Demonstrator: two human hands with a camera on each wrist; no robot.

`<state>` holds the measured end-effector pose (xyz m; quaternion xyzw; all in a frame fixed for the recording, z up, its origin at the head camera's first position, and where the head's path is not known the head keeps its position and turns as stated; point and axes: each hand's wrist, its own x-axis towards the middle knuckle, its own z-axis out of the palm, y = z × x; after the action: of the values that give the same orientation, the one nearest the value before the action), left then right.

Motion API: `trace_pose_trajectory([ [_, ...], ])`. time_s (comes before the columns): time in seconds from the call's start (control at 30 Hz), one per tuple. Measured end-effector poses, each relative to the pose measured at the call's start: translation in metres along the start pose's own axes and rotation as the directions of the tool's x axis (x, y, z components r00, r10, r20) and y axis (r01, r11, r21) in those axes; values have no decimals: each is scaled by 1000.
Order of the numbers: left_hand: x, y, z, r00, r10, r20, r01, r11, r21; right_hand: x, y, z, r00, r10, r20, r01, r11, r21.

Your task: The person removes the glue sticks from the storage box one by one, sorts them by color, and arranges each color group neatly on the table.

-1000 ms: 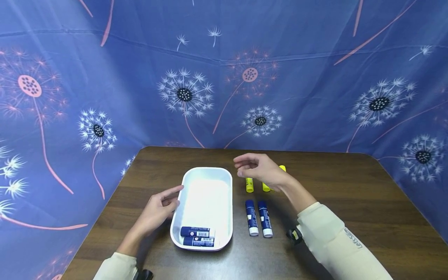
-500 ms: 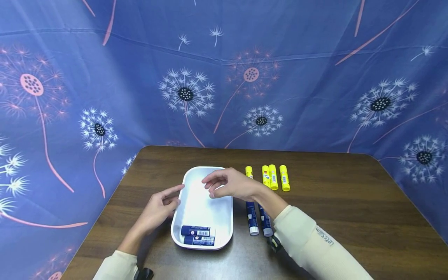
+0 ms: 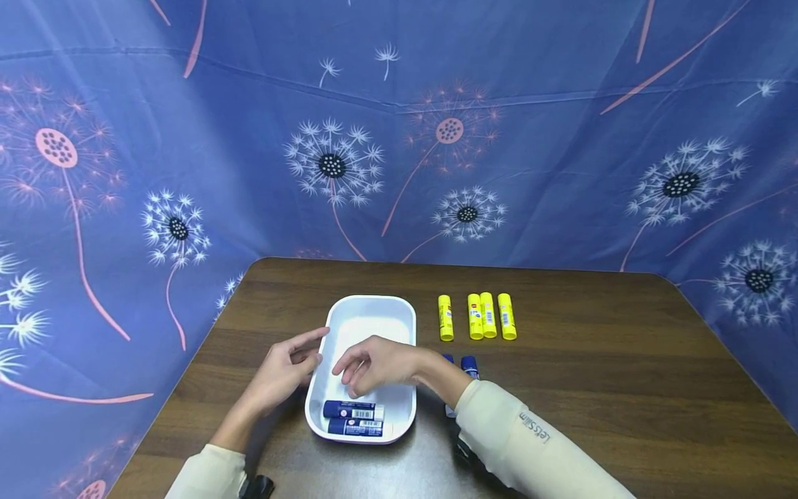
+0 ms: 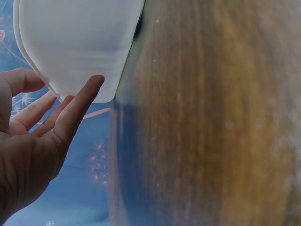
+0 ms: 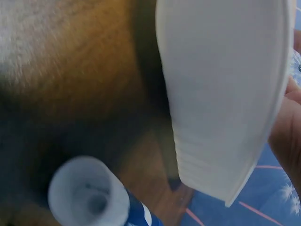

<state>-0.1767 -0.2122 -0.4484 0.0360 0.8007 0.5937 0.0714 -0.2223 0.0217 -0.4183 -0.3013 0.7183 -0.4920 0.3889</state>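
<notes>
A white tray [image 3: 402, 423] stands on the table, two blue glue sticks [image 3: 354, 418] lying crosswise at its near end. My left hand [image 3: 282, 371] rests fingertips against the tray's left rim; in the left wrist view its straight fingers lie along the outer wall. Over the middle of the tray hovers my right hand [image 3: 382, 364], fingers loosely bent with nothing seen between them, just beyond the blue glue sticks. In the right wrist view the tray wall [image 5: 225, 94] hides most of that hand. Two more blue glue sticks [image 3: 470, 366] right of the tray are partly covered by my right forearm.
Several yellow glue sticks [image 3: 445, 319] lie in a row on the wooden table [image 3: 592, 346], beyond the blue ones and right of the tray. A blue cloth with dandelion prints [image 3: 548, 138] hangs behind the table.
My right hand has moved left from above the yellow glue sticks, across the tray's right rim, then toward the near end inside it. The left hand stays at the left rim.
</notes>
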Motion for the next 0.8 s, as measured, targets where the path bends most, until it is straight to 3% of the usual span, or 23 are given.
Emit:
trace_pose_trajectory([
  [0.43,1,-2,0,1000,10,16,-10,1000,-15,9,7,21,997,73,-8,-73,988,-139],
  [0.67,0,-1,-1,1000,9,22,-9,1000,-19,11,7,29,998,47,-51,-60,954,-294],
  [0.8,1,-1,-1,1000,8,22,-8,1000,-14,10,6,31,998,42,-56,-58,943,-329],
])
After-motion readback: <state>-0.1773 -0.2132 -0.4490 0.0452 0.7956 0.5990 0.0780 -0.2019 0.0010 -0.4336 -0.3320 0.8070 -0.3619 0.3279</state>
